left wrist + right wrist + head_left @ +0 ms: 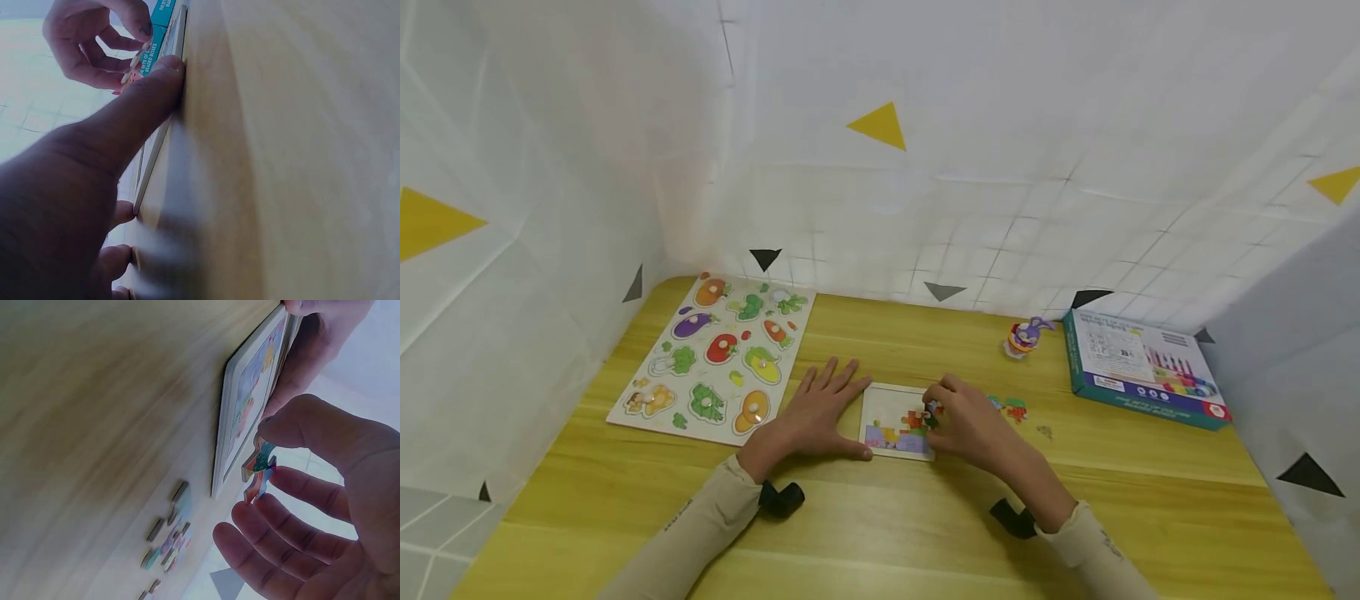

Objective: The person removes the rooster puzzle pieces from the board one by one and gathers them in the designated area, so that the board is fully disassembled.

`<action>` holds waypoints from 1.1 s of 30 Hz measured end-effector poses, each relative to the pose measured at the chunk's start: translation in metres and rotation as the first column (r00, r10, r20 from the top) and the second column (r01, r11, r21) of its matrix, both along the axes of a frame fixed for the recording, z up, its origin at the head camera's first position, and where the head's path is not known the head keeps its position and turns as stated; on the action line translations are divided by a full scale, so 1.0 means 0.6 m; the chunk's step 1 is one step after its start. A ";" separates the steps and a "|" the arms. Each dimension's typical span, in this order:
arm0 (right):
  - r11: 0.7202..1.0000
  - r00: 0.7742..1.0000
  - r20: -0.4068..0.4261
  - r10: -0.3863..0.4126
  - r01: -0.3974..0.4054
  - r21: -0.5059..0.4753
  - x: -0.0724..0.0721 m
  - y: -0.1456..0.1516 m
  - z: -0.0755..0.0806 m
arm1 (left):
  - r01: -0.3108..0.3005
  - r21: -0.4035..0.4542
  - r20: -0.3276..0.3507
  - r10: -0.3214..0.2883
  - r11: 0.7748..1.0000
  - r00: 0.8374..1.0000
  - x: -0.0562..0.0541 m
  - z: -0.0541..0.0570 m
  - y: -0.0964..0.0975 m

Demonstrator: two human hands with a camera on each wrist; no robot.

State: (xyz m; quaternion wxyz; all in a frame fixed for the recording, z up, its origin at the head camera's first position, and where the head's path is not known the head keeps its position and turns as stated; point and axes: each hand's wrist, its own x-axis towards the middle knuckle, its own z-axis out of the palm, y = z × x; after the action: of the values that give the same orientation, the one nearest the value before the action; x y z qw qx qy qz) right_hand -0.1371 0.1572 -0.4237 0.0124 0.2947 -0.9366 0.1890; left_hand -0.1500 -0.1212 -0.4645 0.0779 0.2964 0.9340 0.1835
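Note:
My left hand (pixel 815 419) lies flat with fingers spread at the left side of a small white-framed jigsaw board (pixel 883 402). Its thumb (pixel 153 81) rests against the board's near edge in the left wrist view. Several colourful pieces fill the lower part and middle of the board. Over the right side of the board, my right hand (pixel 973 425) pinches a jigsaw piece (pixel 259 464) between thumb and fingers. That piece is tilted and held above the board, coloured green, orange and blue; it may be two pieces linked together. Loose jigsaw pieces (pixel 170 540) lie on the table beyond the right hand.
A vegetable knob-puzzle board (pixel 741 375) lies at the left, close to the left hand. Towards the back right stand a purple rabbit figurine (pixel 1024 337) and a teal-edged box (pixel 1142 367). White sheeting (pixel 970 183) borders the wooden table (pixel 880 517).

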 end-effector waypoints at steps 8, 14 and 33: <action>1.000 1.000 -0.003 0.014 -0.014 -0.006 0.006 0.021 0.000 | 0.000 0.007 0.002 0.000 1.000 1.000 -0.002 -0.004 0.002; 1.000 1.000 -0.020 0.014 -0.014 0.003 0.009 0.037 -0.003 | 0.001 0.017 0.004 -0.001 1.000 1.000 -0.002 -0.004 0.004; 0.993 0.995 -0.022 -0.102 0.103 0.064 0.018 0.087 -0.013 | 0.003 0.017 0.009 -0.003 1.000 1.000 -0.001 -0.002 -0.001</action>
State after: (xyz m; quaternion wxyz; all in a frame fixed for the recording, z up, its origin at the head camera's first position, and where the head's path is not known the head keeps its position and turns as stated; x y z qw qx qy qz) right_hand -0.1266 0.2094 -0.4314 0.0211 0.2482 -0.9560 0.1550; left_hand -0.1507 -0.1218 -0.4655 0.0797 0.2975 0.9317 0.1927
